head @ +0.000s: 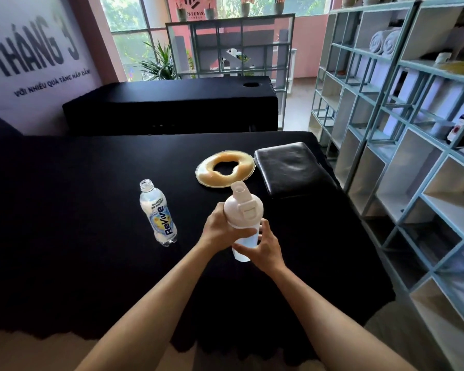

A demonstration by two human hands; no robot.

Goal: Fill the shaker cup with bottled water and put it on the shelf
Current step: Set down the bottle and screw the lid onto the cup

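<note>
Over black-draped table (pixel 91 183): bracing shaker cup (pixel 243 236) in curled right hand (pixel 263 249), left hand (pixel 221 227) wrapping lid (pixel 243 210), likely sealing it; bottle (pixel 158 212) standing uncapped nearby.

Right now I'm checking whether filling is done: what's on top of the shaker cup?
A white lid sits on the shaker cup, gripped by the left hand. It hides the cup's opening; the water level isn't clear.

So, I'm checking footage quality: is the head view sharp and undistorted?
Head view: white-lidded shaker cup and clear uncapped water bottle are sharp; pale blue shelf frames bow from wide-angle distortion; bright windows wash out.
</note>
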